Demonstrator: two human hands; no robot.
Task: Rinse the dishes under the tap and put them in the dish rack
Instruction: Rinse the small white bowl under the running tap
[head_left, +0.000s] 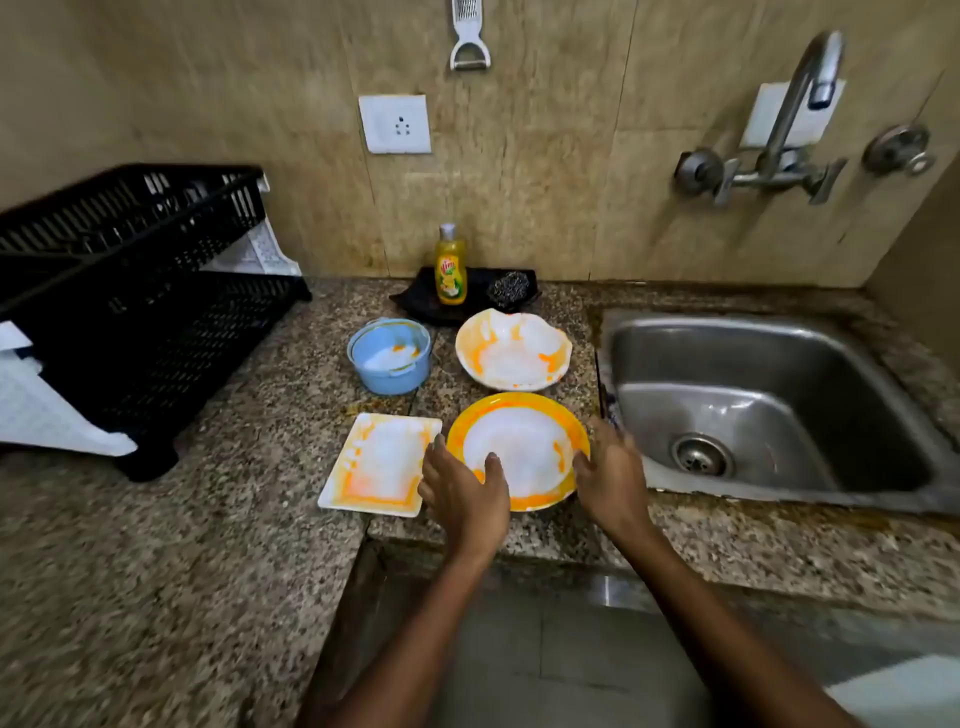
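While four soapy dishes sit on the counter (218, 519), the left hand (465, 493) and right hand (610, 475), fingers loosely spread, touch opposite edges of the near yellow-rimmed plate (519, 447).

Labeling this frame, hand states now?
Left hand: open, fingers on the yellow plate rim.
Right hand: at the plate's right edge; blurred, cannot tell.
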